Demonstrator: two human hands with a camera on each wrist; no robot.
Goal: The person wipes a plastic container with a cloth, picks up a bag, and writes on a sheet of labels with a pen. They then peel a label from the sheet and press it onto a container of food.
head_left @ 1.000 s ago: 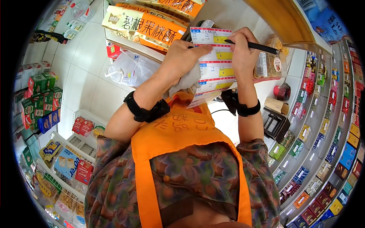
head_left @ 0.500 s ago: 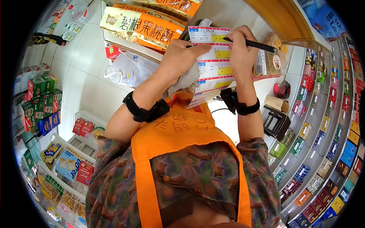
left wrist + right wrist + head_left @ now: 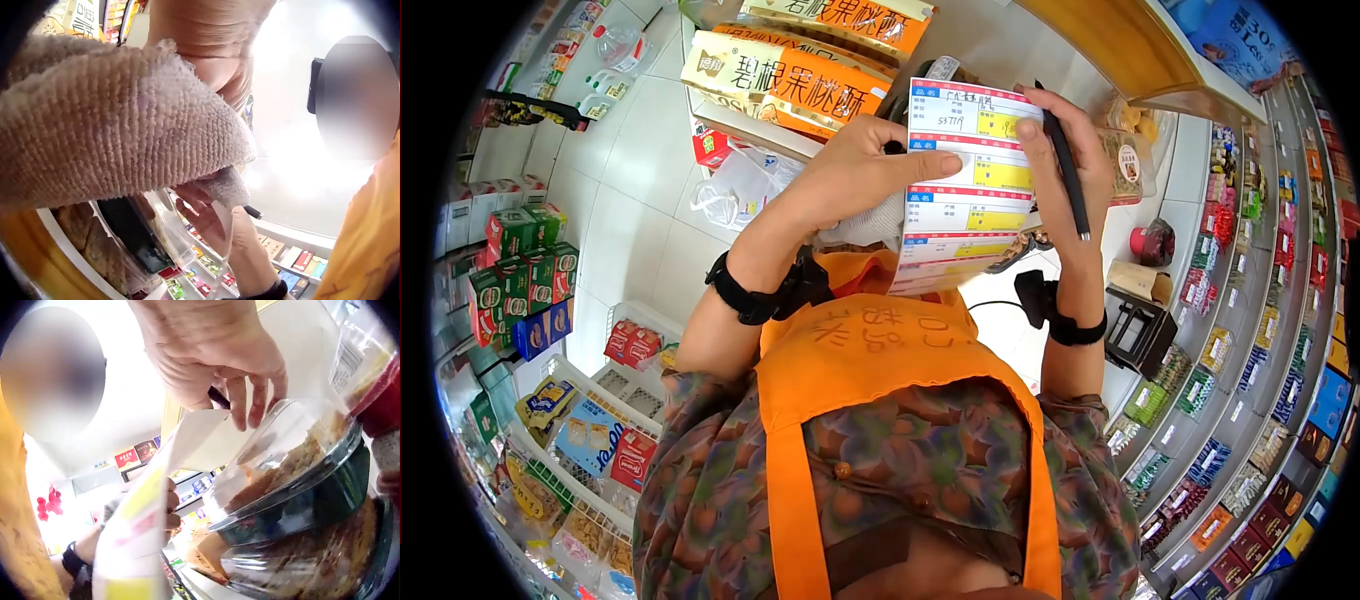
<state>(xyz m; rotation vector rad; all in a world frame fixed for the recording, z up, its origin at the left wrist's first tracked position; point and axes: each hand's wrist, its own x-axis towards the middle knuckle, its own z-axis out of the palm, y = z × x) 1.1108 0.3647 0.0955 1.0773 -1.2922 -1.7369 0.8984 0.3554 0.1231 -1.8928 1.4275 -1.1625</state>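
- White tiled floor (image 3: pixel 630 190) at left
- Grey shelves (image 3: pixel 1238 395) with colourful packets (image 3: pixel 1215 355) at right
- White wire racks (image 3: pixel 622 400), lower left
- Bright white glare (image 3: pixel 294 178)

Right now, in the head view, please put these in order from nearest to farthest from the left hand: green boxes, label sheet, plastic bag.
1. Label sheet, held by the left hand.
2. Plastic bag, lower down, to its left.
3. Green boxes, at the far left.

The sheet (image 3: pixel 945 215) is between the left hand (image 3: pixel 850 180) and right hand (image 3: pixel 1075 165). Packs (image 3: pixel 785 80) lie left, on the bench (image 3: pixel 765 135); a bag (image 3: pixel 735 190) is nearer the person. Right, one tub (image 3: pixel 294 503) sits on another.
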